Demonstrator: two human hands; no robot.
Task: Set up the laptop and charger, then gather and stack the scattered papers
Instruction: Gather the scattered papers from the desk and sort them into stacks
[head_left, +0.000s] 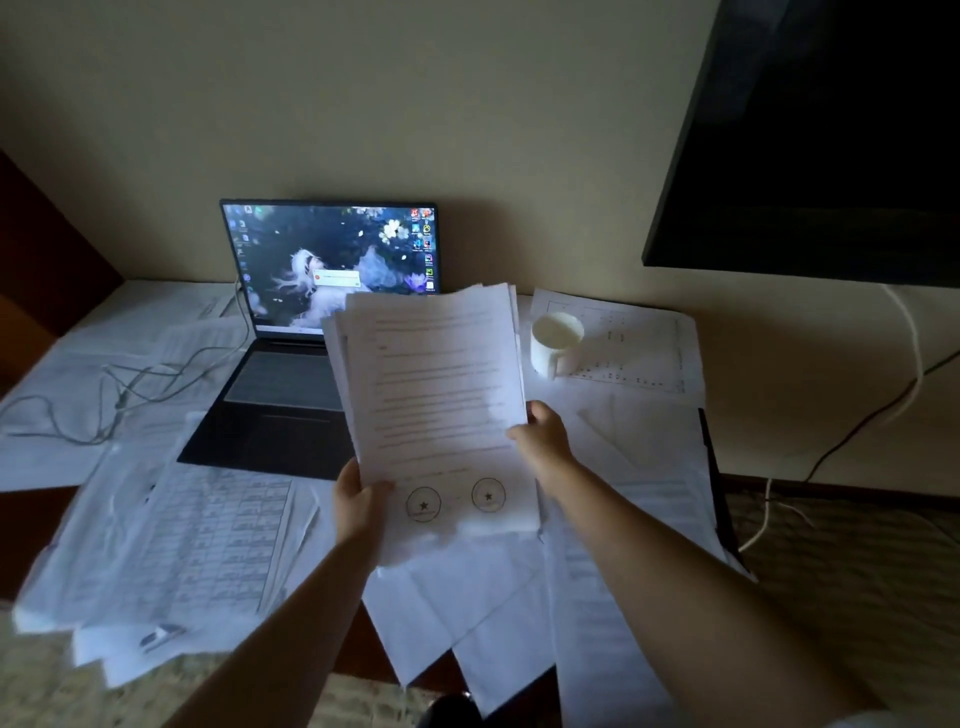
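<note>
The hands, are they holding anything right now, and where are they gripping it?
Both hold one sheaf of papers: the left hand grips its lower left corner, the right hand pinches its right edge.

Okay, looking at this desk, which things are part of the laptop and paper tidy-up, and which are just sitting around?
Part of the job:
held stack of papers, gripped by left hand and right hand
loose sheets spread over the desk
laptop, open, screen lit
charger cable

Just lying about:
white mug resting on a sheet
dark wall screen
</note>
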